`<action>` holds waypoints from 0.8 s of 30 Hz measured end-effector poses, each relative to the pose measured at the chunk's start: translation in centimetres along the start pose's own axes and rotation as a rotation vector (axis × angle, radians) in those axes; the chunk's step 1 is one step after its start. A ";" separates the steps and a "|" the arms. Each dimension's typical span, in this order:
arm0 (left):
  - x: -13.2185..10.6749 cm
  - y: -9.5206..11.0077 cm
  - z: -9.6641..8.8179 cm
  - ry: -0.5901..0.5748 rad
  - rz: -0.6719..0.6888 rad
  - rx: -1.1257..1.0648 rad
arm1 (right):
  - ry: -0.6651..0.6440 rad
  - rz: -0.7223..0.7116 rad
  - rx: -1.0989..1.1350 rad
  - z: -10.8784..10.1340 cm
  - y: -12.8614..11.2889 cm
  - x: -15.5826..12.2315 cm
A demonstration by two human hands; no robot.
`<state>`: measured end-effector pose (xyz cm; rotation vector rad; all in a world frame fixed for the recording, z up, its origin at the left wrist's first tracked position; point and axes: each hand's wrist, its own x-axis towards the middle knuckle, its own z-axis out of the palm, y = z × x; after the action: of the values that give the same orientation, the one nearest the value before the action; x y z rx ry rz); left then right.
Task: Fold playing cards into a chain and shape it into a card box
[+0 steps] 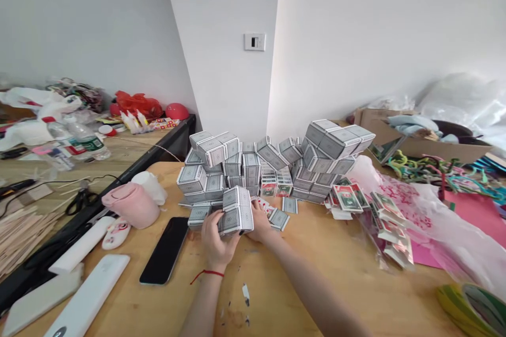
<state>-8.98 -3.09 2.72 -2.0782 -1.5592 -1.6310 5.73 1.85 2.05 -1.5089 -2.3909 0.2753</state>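
Note:
A block of playing-card decks with grey patterned backs [238, 202] is tilted up near the middle of the wooden table. My left hand [217, 239] grips its lower left side, thumb along the front edge and fingers on the left face. On its other side my right hand [261, 225] is closed against the right edge, its thumb and some fingertips hidden behind the block. Loose face-up cards [263, 204] lie just beyond the right hand, with a small grey-backed pile [279, 219] beside it. Behind stand stacked card blocks [215, 150], and more blocks [336, 139] rise to the right.
A black phone [165, 250], a pink roll [132, 204] and a white power bank [90, 297] lie on the left. Card boxes [348, 197], crumpled plastic [419, 210] and yellow tape [470, 308] occupy the right. A wall stands behind the blocks.

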 end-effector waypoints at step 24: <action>0.7 1.5 0.0 -0.302 0.153 0.306 | -0.069 0.042 0.064 -0.5 0.1 -5.1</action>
<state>-7.97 -3.35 3.99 -2.2777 -1.5620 -0.9934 8.04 -2.70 1.74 -1.5458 -2.3811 0.4160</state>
